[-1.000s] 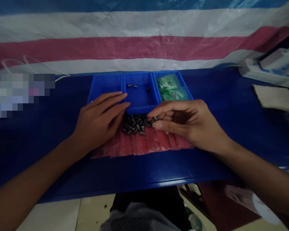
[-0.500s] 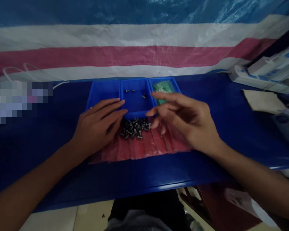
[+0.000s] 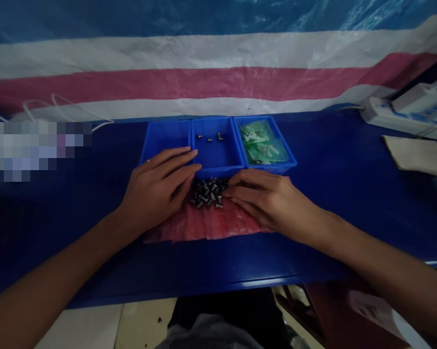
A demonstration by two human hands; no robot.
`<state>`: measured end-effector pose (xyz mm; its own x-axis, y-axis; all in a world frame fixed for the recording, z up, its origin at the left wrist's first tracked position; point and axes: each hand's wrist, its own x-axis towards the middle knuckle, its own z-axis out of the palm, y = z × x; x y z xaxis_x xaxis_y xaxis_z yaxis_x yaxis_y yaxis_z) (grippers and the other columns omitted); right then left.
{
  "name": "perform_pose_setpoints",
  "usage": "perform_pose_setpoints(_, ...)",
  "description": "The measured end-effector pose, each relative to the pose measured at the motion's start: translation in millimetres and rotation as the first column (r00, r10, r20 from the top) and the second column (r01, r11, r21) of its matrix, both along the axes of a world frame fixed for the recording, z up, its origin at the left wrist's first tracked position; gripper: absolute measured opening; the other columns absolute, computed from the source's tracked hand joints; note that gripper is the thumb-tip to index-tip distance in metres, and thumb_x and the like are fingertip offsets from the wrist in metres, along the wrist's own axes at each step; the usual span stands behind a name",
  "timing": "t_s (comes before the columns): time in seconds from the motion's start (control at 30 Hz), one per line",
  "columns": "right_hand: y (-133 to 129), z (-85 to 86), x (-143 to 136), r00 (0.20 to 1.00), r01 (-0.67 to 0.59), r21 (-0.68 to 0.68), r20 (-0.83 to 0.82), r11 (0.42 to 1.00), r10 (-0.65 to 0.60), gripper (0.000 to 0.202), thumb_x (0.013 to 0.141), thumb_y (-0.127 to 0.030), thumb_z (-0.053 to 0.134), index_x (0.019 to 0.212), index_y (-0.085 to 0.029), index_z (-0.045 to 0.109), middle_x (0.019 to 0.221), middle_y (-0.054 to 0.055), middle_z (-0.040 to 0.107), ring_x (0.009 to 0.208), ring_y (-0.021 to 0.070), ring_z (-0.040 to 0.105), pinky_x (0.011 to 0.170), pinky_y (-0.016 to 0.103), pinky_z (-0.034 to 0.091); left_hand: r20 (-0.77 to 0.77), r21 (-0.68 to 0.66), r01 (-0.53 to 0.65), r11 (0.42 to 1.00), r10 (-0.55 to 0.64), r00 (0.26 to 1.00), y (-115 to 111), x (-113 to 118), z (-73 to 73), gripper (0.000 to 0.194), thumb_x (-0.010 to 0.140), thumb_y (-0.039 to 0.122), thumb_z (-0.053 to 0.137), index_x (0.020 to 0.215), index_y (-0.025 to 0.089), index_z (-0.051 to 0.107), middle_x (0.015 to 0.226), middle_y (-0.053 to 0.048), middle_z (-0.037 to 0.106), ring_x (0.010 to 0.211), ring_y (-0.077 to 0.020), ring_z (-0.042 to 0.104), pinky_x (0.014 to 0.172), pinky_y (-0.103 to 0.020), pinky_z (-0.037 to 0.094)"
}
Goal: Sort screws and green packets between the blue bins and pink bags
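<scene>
A pile of dark metal screws (image 3: 208,192) lies on a row of red plastic bags (image 3: 207,222), just in front of the blue bins. My left hand (image 3: 160,186) rests at the left of the pile, fingers apart and holding nothing, its fingertips by the front of the middle bin. At the pile's right edge is my right hand (image 3: 265,198), fingers bent together at the screws; whether a screw is between them is hidden. Several screws lie in the middle blue bin (image 3: 218,157). Green bags with small parts (image 3: 264,144) fill the right bin.
The left blue bin (image 3: 167,135) stands beside the middle one. A white power strip (image 3: 382,114) and a folded beige piece (image 3: 416,154) are at the right. White cables (image 3: 64,104) lie at the back left. A striped sheet (image 3: 218,53) hangs behind the blue table (image 3: 204,271).
My right hand has come down from above the right bin to the pile, and its fingers have closed together. More screws show in the middle bin. The view has shifted slightly.
</scene>
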<state>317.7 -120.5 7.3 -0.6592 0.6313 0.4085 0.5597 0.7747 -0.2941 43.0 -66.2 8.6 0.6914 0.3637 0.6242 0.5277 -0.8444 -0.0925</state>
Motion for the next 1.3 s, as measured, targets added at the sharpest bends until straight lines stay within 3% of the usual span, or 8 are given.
perform_pose_setpoints(0.27, -1, 2.2, -1, 0.990, 0.063, 0.112, -0.136, 0.992, -0.048, 0.022, 0.109, -0.012, 0.057, 0.116, -0.016, 0.077, 0.109, 0.011, 0.078, 0.097, 0.0202, 0.076, 0.084, 0.033, 0.062, -0.003, 0.004, 0.009, 1.000, -0.009, 1.000, 0, -1, -2.0, 0.019, 0.103, 0.010, 0.065, 0.120, 0.014, 0.073, 0.132, -0.014, 0.079, 0.129, -0.0287, 0.074, 0.107, -0.043, 0.066)
perform_pose_setpoints(0.43, -4, 17.3, -5, 0.863, -0.023, -0.232, -0.495, 0.972, -0.098, 0.014, 0.101, -0.014, 0.073, 0.110, -0.021, 0.080, 0.116, 0.009, 0.080, 0.111, 0.0190, 0.077, 0.093, 0.031, 0.064, -0.005, 0.014, 0.008, 1.000, -0.008, 1.000, 0, -1, -3.5, 0.020, 0.102, 0.009, 0.066, 0.120, 0.013, 0.073, 0.131, -0.015, 0.079, 0.127, -0.0308, 0.075, 0.105, -0.046, 0.068)
perform_pose_setpoints(0.5, -5, 20.2, -6, 0.793, -0.123, -0.449, -0.580, 0.885, -0.185, 0.011, 0.098, -0.020, 0.078, 0.108, -0.022, 0.080, 0.110, 0.007, 0.083, 0.101, 0.0181, 0.080, 0.084, 0.027, 0.065, -0.003, 0.013, 0.006, 1.000, -0.006, 1.000, -1, -1, -3.7, 0.020, 0.103, 0.009, 0.066, 0.121, 0.014, 0.072, 0.132, -0.015, 0.079, 0.128, -0.0302, 0.075, 0.104, -0.045, 0.068)
perform_pose_setpoints(0.67, -2, 15.9, -5, 0.797, -0.342, -0.821, -0.512, 0.457, -0.322, 0.025, 0.093, -0.041, 0.085, 0.088, -0.018, 0.078, 0.064, 0.000, 0.074, 0.050, 0.0111, 0.067, 0.046, 0.019, 0.052, 0.000, 0.022, 0.005, 1.000, -0.005, 1.000, -3, -2, -1.5, 0.020, 0.103, 0.008, 0.065, 0.121, 0.013, 0.072, 0.131, -0.014, 0.079, 0.127, -0.0301, 0.075, 0.104, -0.045, 0.068)
perform_pose_setpoints(0.73, 0, 14.1, -5, 0.775, -0.358, -0.844, -0.508, 0.400, -0.377, 0.027, 0.092, -0.043, 0.087, 0.085, -0.018, 0.079, 0.068, 0.001, 0.077, 0.050, 0.0110, 0.068, 0.046, 0.019, 0.054, -0.006, 0.017, 0.007, 1.000, -0.007, 1.000, -3, -2, -0.8, 0.019, 0.103, 0.008, 0.065, 0.120, 0.012, 0.073, 0.131, -0.015, 0.079, 0.127, -0.0305, 0.076, 0.103, -0.045, 0.069)
perform_pose_setpoints(0.9, 3, 16.7, -2, 0.493, -0.348, -0.725, -0.681, 0.595, -0.542, 0.025, 0.097, -0.039, 0.082, 0.121, -0.033, 0.081, 0.120, 0.003, 0.084, 0.111, 0.0226, 0.082, 0.098, 0.039, 0.070, -0.010, 0.015, 0.001, 1.000, -0.001, 1.000, -3, -3, -1.3, 0.020, 0.104, 0.009, 0.064, 0.122, 0.013, 0.072, 0.133, -0.015, 0.078, 0.129, -0.0302, 0.075, 0.105, -0.046, 0.068)
perform_pose_setpoints(1.1, -1, 10.1, 1, 0.941, 0.129, -0.252, -0.275, 0.959, -0.198, 0.015, 0.104, -0.024, 0.068, 0.111, -0.023, 0.081, 0.103, 0.007, 0.082, 0.088, 0.0216, 0.080, 0.081, 0.036, 0.068, -0.008, 0.018, 0.000, 1.000, 0.000, 1.000, -2, -1, -3.7, 0.021, 0.103, 0.009, 0.065, 0.122, 0.014, 0.073, 0.133, -0.014, 0.078, 0.129, -0.0291, 0.075, 0.106, -0.044, 0.067)
perform_pose_setpoints(1.3, 0, -3.6, 1, 0.997, 0.049, -0.034, -0.050, 0.998, -0.050, 0.029, 0.110, -0.016, 0.052, 0.102, -0.016, 0.080, 0.106, 0.012, 0.078, 0.093, 0.0213, 0.077, 0.085, 0.035, 0.065, 0.004, -0.018, -0.007, 1.000, 0.007, 1.000, -1, -1, -4.2, 0.022, 0.104, 0.012, 0.063, 0.122, 0.018, 0.074, 0.135, -0.011, 0.078, 0.131, -0.0272, 0.073, 0.108, -0.044, 0.066)
